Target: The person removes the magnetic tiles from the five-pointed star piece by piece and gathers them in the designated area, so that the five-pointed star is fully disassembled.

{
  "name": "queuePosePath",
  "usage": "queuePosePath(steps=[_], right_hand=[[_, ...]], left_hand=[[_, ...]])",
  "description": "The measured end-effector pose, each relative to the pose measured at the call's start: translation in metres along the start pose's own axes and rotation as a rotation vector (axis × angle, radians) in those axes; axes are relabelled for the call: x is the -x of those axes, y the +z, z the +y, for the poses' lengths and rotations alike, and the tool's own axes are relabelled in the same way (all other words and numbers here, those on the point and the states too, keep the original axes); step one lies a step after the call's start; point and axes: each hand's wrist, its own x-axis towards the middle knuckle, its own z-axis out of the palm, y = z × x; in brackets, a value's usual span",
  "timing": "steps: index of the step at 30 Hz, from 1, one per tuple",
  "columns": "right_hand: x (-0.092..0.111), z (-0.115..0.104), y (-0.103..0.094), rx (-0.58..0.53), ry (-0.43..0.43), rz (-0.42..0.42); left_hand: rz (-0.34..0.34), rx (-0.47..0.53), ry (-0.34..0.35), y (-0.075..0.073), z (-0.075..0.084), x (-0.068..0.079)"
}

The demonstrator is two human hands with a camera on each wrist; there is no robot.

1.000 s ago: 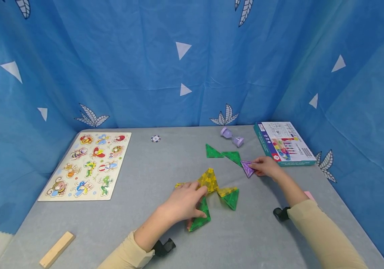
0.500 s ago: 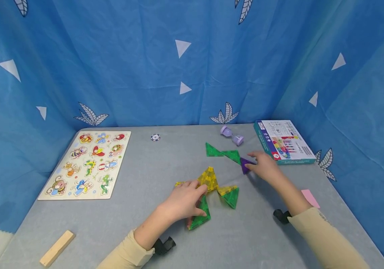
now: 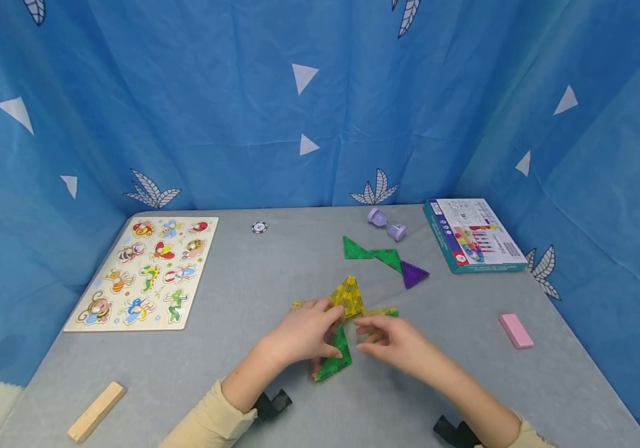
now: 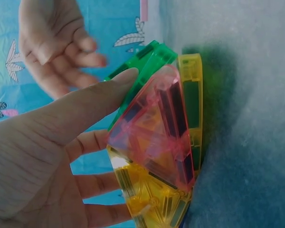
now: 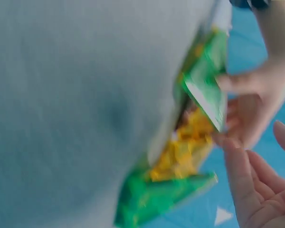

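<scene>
My left hand (image 3: 309, 333) grips the near left part of a structure of triangular magnetic tiles. Its thumb lies on a green tile (image 4: 147, 69) beside a see-through pink tile (image 4: 154, 128), with fingers behind the yellow tile (image 4: 156, 194). Another yellow tile (image 3: 348, 297) stands tilted at the back of the structure. My right hand (image 3: 393, 342) holds nothing; its fingers are loosely bent just right of the structure, partly hiding a yellow and green part. A dark purple triangular tile (image 3: 413, 274) lies behind, its corner by two flat green tiles (image 3: 388, 257).
A wooden picture puzzle board (image 3: 143, 274) lies at left, a wooden block (image 3: 96, 412) at front left, a pink block (image 3: 516, 331) at right. Along the back are a poker chip (image 3: 259, 228), a purple hourglass (image 3: 387, 224) and a box (image 3: 474, 235). Blue curtain encloses the table.
My right hand has let go of the purple tile, which lies flat at the green tiles' corner. It has moved left and nearer to the structure. The left hand keeps its hold.
</scene>
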Motion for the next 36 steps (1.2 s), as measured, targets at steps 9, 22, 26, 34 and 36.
queuePosePath(steps=[9,22,26,34,36], right_hand=[[-0.011,0.012,0.027,0.044,0.04,-0.108],[-0.033,0.019,0.041,0.115,0.026,-0.071],[-0.034,0.02,0.043,0.155,0.002,-0.044],[-0.031,0.021,0.042,0.185,-0.022,-0.029],[-0.03,0.022,0.04,0.189,-0.03,-0.032]], left_hand=[[-0.039,0.048,-0.009,0.0,-0.004,0.0],[-0.116,0.215,0.041,-0.007,-0.019,0.001],[-0.131,0.223,0.043,-0.009,-0.02,0.001],[-0.144,0.219,0.037,-0.011,-0.022,0.0],[-0.141,0.213,0.042,-0.011,-0.023,0.0]])
